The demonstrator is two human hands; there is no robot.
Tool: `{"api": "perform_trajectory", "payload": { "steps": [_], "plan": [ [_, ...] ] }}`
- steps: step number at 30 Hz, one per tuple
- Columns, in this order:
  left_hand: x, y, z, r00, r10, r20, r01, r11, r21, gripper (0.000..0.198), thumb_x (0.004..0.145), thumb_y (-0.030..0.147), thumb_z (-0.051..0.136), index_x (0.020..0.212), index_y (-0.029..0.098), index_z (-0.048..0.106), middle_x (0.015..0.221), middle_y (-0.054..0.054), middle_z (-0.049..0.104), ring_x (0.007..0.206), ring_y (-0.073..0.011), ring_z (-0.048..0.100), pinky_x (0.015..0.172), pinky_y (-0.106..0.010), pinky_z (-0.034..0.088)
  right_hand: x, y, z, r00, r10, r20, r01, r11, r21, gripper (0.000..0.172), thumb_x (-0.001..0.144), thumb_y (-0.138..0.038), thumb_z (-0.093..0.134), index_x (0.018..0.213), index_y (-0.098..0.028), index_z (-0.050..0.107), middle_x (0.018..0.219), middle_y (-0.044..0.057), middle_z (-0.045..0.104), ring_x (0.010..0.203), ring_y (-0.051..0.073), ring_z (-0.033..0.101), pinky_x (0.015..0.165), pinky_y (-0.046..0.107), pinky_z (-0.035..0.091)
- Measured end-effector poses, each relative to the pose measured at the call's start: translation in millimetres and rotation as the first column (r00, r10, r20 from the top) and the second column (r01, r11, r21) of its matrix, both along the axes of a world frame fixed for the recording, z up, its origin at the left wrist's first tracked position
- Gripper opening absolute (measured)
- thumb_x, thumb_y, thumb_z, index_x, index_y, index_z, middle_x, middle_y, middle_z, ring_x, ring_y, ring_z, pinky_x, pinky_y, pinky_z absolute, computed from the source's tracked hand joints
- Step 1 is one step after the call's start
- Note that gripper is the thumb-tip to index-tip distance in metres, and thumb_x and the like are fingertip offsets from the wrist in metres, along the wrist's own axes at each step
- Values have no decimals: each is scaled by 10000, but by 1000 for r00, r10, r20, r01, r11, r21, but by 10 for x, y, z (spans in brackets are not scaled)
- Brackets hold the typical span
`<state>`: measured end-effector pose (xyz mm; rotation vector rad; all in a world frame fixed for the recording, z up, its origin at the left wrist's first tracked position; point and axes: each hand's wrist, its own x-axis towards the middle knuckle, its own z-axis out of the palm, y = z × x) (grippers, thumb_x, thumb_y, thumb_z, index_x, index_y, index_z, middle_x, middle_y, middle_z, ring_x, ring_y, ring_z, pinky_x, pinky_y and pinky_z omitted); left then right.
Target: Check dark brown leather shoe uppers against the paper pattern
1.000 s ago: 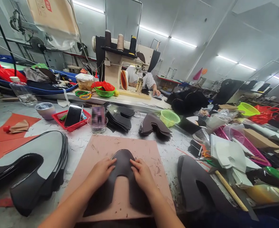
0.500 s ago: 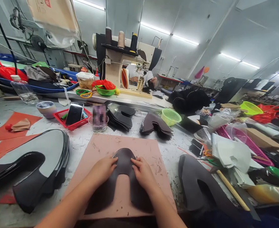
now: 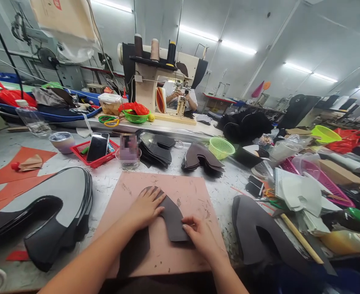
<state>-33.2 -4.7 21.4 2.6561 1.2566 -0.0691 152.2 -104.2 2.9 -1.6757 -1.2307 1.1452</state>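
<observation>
A dark U-shaped shoe upper piece (image 3: 174, 216) lies on the pink board (image 3: 195, 196), curved end away from me. My left hand (image 3: 146, 206) rests flat over its curve, fingers spread, covering part of it. At the outer edge of the right leg, my right hand (image 3: 200, 232) pinches the piece between thumb and fingers. The left leg runs toward me, partly under my left forearm. A stack of black and pale grey uppers (image 3: 72, 200) stands to the left. Dark uppers (image 3: 247, 228) are piled right of the board.
Beyond the board sit small stacks of dark pieces (image 3: 198, 157), a green basket (image 3: 221, 148) and a red tray (image 3: 96, 161) with a phone. A wooden stick (image 3: 301, 239) lies at right. Behind a sewing machine (image 3: 146, 87), another person works.
My left hand has slid onto the curve and flattened. My right hand has moved down to the right leg's edge. That leg has swung outward and away from me.
</observation>
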Motion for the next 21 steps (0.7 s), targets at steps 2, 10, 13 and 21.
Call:
{"api": "perform_trajectory", "payload": {
  "steps": [2, 10, 13, 21],
  "plan": [
    [-1, 10, 0, 1000, -1, 14, 1, 1000, 14, 445, 846, 375, 383, 1278, 268, 366, 1385, -93, 293, 1276, -302, 204, 1006, -459, 202, 42, -121, -35, 999, -36, -35, 35, 999, -42, 160, 676, -257, 504, 776, -168, 593, 664, 24, 606, 577, 157, 557, 501, 270, 452],
    [73, 55, -32, 1000, -15, -4, 15, 1000, 9, 416, 834, 432, 375, 1247, 396, 349, 1394, -59, 293, 1270, -324, 212, 989, -475, 177, 123, -277, -47, 989, -64, 136, 58, 997, 48, 127, 682, -245, 523, 715, -175, 623, 640, 23, 622, 612, 155, 565, 552, 256, 431],
    [77, 64, -35, 1000, -15, -16, 15, 1000, 7, 411, 831, 439, 373, 1240, 409, 349, 1406, -48, 270, 1277, -329, 186, 989, -476, 156, 132, -266, -8, 985, -56, 166, 54, 998, 20, 140, 683, -241, 517, 713, -174, 637, 628, 20, 627, 582, 150, 556, 527, 250, 418],
    [93, 70, -24, 997, -32, -65, 32, 999, -3, 420, 831, 448, 355, 1248, 404, 333, 1417, -35, 244, 1281, -331, 163, 989, -466, 131, 150, -239, 65, 978, -14, 207, 22, 999, -39, 149, 682, -223, 526, 725, -175, 660, 630, 17, 646, 578, 146, 569, 545, 246, 429]
  ]
}}
